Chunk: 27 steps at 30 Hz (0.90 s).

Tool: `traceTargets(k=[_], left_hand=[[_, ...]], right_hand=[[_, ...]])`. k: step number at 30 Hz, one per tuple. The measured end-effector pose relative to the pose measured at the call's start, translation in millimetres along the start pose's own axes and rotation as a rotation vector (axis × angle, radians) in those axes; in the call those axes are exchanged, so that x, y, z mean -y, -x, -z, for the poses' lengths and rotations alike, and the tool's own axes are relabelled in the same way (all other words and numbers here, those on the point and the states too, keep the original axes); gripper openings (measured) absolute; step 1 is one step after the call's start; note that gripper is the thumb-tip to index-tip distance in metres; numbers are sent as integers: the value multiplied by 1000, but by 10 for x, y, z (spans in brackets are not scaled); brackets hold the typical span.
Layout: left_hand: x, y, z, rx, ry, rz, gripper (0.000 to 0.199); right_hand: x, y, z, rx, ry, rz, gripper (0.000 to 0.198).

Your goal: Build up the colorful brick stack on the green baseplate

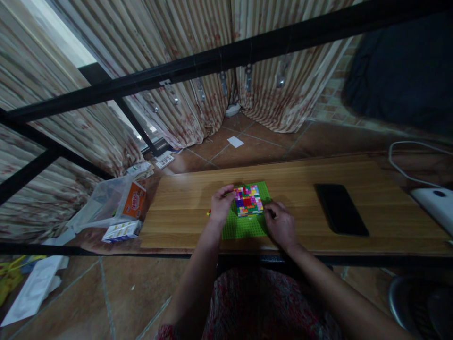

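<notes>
A low square block of multicoloured toy building bricks [248, 199] stands on a green studded baseplate [244, 230] on the wooden board. At the block's left edge, my left hand [221, 206] has its fingers bent and its thumb against the bricks, gripping that side. My right hand [281, 223] is curled beside the block's right edge, over the baseplate, with thumb and forefinger pressed together. Whatever may be between those fingertips is hidden. A few small bricks [208, 213] lie just left of my left wrist.
A black phone or tablet [341, 209] lies on the board [297, 189] to the right, near a white device [437, 203] with a cable. Left of the board are a clear plastic bin [106, 198], an orange box [134, 199] and a white carton [122, 231]. A dark metal bar [198, 63] crosses ahead.
</notes>
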<state>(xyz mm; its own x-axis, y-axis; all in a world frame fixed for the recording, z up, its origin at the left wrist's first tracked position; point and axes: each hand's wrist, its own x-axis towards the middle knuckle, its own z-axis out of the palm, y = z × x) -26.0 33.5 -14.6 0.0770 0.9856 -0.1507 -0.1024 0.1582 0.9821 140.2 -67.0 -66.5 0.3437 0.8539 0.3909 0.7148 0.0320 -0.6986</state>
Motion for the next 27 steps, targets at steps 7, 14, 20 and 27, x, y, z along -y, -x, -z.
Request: traceTargets(k=[7,14,20,27], left_hand=[[-7,20,5,72,57,32,28],[2,-11,-13,68,103,26,23],[8,-34,-39,72,136,13,20],[47,-35,-58,27,39,-36,17]], right_hand=[[32,-3,24,12,16,-11,19],[24,2,16,10,16,-13,19],[-3,4,1,21,22,-6,20],[-7,4,-21,24,29,-11,20]])
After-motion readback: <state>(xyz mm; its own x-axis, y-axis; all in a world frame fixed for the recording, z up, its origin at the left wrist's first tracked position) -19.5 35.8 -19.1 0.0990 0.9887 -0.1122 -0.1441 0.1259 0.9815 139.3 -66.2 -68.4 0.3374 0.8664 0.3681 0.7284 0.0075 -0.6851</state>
